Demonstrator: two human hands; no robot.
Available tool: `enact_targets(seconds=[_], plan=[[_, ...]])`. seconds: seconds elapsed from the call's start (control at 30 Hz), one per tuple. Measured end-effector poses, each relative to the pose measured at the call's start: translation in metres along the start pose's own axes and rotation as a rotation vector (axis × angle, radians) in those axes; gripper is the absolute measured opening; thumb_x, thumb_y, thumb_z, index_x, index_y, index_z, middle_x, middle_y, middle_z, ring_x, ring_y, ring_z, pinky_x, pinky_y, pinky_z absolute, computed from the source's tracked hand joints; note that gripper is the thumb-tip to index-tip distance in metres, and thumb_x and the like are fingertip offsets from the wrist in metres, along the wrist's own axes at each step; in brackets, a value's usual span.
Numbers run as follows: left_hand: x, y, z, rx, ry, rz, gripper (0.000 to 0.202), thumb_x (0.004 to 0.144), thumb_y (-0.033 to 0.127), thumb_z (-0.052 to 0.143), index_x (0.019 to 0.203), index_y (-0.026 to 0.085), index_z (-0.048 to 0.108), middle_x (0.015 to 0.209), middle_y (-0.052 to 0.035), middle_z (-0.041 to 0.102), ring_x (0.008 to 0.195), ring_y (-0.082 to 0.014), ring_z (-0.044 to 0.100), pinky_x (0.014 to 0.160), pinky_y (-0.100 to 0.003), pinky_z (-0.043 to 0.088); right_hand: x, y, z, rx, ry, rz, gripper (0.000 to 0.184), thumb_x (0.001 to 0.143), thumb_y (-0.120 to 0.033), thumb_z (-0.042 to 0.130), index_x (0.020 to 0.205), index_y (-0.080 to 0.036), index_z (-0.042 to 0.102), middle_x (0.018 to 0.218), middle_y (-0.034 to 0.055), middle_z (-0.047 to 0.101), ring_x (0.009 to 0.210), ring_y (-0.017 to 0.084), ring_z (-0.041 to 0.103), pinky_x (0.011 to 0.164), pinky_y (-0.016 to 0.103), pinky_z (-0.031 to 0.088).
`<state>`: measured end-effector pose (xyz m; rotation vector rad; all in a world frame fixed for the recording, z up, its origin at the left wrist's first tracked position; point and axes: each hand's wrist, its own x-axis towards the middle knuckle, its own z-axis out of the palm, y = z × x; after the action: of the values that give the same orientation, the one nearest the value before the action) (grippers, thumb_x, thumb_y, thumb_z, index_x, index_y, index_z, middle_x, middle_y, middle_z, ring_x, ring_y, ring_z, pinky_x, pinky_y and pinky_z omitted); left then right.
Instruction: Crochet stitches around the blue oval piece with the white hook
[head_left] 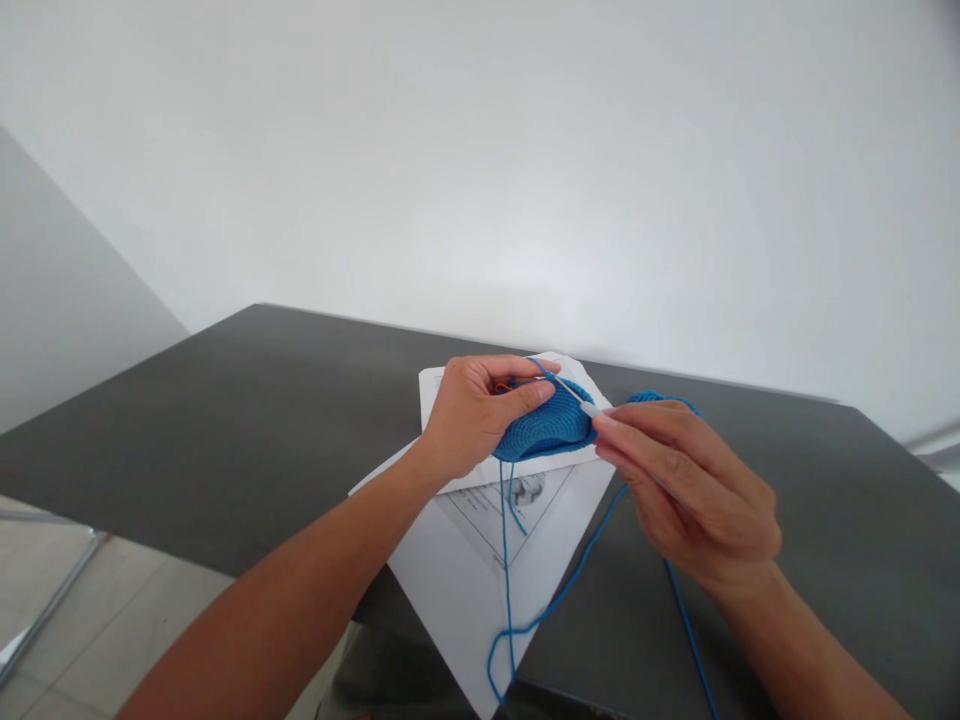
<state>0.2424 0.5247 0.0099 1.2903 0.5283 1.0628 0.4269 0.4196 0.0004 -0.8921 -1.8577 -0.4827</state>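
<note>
My left hand [480,405] pinches a round blue crochet piece [547,420] between thumb and fingers, and blue yarn runs over its index finger. A bit of orange thread [502,387] shows beside the thumb. My right hand [694,480] grips a crochet hook [590,409] by its pale handle. The hook's thin metal shaft points up and left, to the piece's upper edge by my left fingertips; its tip is too small to make out. Loose blue yarn [574,575] hangs from the work and loops down over the paper.
Printed white sheets [442,560] lie under my hands on the dark table [262,420], one corner reaching past the near edge. A blue yarn ball [646,397] sits partly hidden behind my right hand. A white wall [480,180] rises behind the table.
</note>
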Motion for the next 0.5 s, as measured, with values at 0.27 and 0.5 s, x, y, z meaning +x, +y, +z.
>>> enact_targets(seconds=[0.27, 0.5], plan=[[-0.0006, 0.002, 0.0012, 0.068, 0.027, 0.045, 0.016, 0.071, 0.029, 0.09, 0.081, 0.017, 0.084, 0.103, -0.0087, 0.084, 0.089, -0.022, 0.076, 0.077, -0.03, 0.058, -0.0023, -0.0011, -0.0019, 0.046, 0.031, 0.099, 0.053, 0.084, -0.001, 0.075, 0.131, -0.026, 0.073, 0.104, 0.0087, 0.079, 0.088, 0.024, 0.076, 0.074, 0.04, 0.065], [-0.0009, -0.0012, 0.0005, 0.089, 0.044, 0.048, 0.016, 0.071, 0.03, 0.09, 0.081, 0.019, 0.085, 0.096, -0.0075, 0.084, 0.085, -0.0214, 0.075, 0.074, -0.03, 0.058, -0.0018, -0.0027, -0.0003, 0.132, 0.079, 0.188, 0.055, 0.082, 0.002, 0.075, 0.127, -0.03, 0.075, 0.101, 0.006, 0.081, 0.085, 0.024, 0.077, 0.071, 0.043, 0.063]])
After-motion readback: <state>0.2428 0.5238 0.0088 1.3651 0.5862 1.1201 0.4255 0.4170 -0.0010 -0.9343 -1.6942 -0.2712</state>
